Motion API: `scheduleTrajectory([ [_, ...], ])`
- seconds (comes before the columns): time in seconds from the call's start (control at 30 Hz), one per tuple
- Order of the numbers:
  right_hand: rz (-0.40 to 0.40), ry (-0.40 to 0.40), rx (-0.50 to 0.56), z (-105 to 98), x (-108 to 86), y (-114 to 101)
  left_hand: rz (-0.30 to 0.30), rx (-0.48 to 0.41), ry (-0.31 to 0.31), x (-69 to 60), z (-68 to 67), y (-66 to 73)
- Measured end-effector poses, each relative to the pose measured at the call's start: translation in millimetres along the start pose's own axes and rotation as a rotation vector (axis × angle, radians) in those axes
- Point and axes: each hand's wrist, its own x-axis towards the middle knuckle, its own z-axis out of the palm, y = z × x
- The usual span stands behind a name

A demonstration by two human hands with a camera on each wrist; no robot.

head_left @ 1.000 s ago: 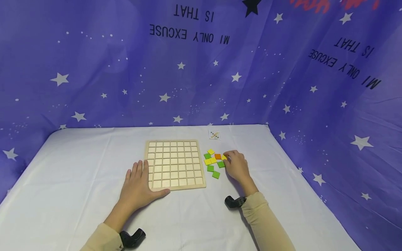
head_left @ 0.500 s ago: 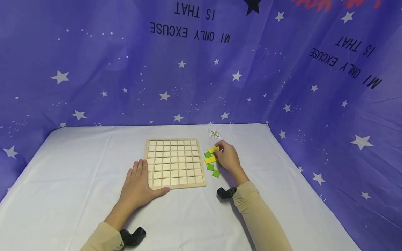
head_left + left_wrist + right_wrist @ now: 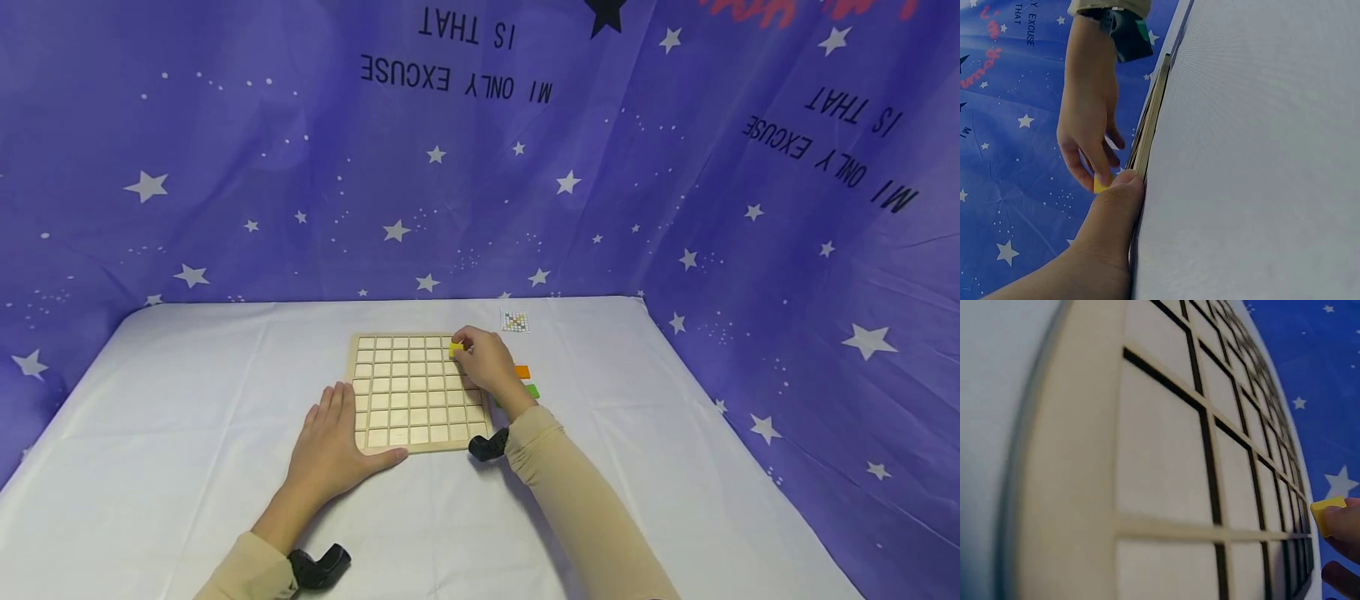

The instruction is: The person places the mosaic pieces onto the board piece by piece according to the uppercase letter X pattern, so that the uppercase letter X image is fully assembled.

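A wooden grid board (image 3: 420,448) lies flat on the white cloth. My left hand (image 3: 330,442) rests along its left side, fingers straight and thumb at the front edge; in the left wrist view the thumb (image 3: 1113,209) touches the board's edge (image 3: 1154,115). Over the board's far right part, my right hand (image 3: 491,367) pinches a yellow tile (image 3: 455,350) between thumb and fingers. The same yellow tile (image 3: 1325,512) shows at the right of the right wrist view. Beside the board, an orange tile (image 3: 522,372) and a green tile (image 3: 532,391) are partly hidden by the right hand.
A small card with a coloured grid pattern (image 3: 515,322) lies behind the tiles, near the table's back. Purple-blue cloth with stars (image 3: 300,167) hangs behind and to the right of the white-covered table (image 3: 187,433).
My right hand has picked up a yellow tile from the loose tiles and moved left over the board. The left hand has stayed in place.
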Motion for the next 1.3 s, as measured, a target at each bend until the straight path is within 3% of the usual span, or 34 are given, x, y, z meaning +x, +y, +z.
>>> scheduleTrajectory([
  [0.4, -0.025, 0.019, -0.057, 14, 6.3, 4, 0.006, 0.008, -0.003, 0.1, 0.5, 2.8],
  [0.57, -0.024, 0.000, -0.048, 13, 5.8, 4, 0.006, 0.014, -0.004, 1.2, 0.0, 2.5],
  [1.03, -0.067, -0.053, -0.155, 15, -0.2, 4, -0.001, 0.006, -0.001, -0.9, -0.5, 1.7],
  [1.17, -0.085, -0.054, -0.091, 11, -4.6, 8, -0.005, 0.009, -0.003, -1.7, 0.3, 0.6],
  [1.3, -0.046, -0.006, 0.001, -2, -8.2, 18, -0.001, 0.008, -0.004, -1.2, 0.5, 0.2],
])
